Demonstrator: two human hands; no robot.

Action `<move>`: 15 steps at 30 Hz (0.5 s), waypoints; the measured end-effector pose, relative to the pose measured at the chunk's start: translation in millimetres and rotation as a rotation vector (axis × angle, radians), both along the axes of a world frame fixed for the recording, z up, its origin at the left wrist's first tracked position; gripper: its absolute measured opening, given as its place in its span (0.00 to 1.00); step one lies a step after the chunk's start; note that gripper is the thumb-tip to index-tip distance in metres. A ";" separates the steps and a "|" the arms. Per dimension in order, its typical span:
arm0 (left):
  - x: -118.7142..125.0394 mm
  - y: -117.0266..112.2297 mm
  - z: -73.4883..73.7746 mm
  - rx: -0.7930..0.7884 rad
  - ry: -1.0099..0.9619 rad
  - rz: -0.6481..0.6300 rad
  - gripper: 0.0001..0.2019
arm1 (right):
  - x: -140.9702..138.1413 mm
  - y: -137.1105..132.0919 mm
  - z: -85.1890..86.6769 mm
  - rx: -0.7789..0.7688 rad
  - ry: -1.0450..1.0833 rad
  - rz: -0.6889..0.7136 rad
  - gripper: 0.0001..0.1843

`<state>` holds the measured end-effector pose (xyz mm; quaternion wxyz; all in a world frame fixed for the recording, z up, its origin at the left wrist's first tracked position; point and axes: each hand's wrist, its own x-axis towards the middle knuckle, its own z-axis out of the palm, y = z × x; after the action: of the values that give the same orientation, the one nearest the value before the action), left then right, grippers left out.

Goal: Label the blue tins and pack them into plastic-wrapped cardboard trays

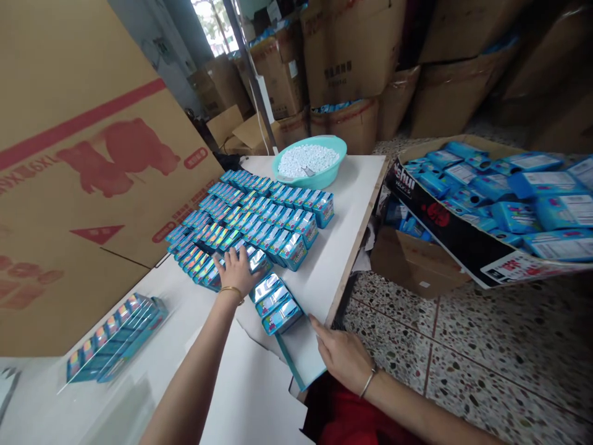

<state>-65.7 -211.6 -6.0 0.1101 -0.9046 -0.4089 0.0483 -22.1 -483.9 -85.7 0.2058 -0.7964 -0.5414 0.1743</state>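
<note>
My left hand [235,273] lies over the near edge of a block of small blue boxes [250,213] with shiny tops, its fingers spread and touching the boxes. Below it, three blue boxes of the same kind [279,304] stand side by side in one end of a shallow tray [303,355] with a blue rim. My right hand [345,358] is at the tray's right edge, with the index finger stretched beside the three boxes and the thumb lower down. It seems to grip the tray's side; its other fingers are hidden.
A clear-wrapped pack of boxes [115,340] lies at left, before a large printed carton [92,161]. A turquoise basin [319,179] of small white pieces stands at the table's far end. To the right, a carton [440,232] full of blue packs stands beyond the table edge [356,247].
</note>
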 end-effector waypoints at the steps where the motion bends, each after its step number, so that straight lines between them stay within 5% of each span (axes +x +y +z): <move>1: -0.4 0.3 1.5 -0.007 -0.004 -0.007 0.44 | 0.0 -0.1 -0.3 -0.001 -0.004 0.003 0.28; 7: 0.8 9.3 2.0 0.022 -0.045 0.030 0.49 | -0.8 -0.1 -2.7 0.010 -0.033 -0.014 0.28; 15: -5.2 2.6 3.8 0.078 -0.086 -0.124 0.42 | -1.8 0.6 -2.5 0.021 -0.038 -0.022 0.28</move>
<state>-70.9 -208.9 -2.2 0.1305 -0.9244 -0.3581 -0.0132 -23.9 -483.3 -88.2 0.2055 -0.8033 -0.5382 0.1512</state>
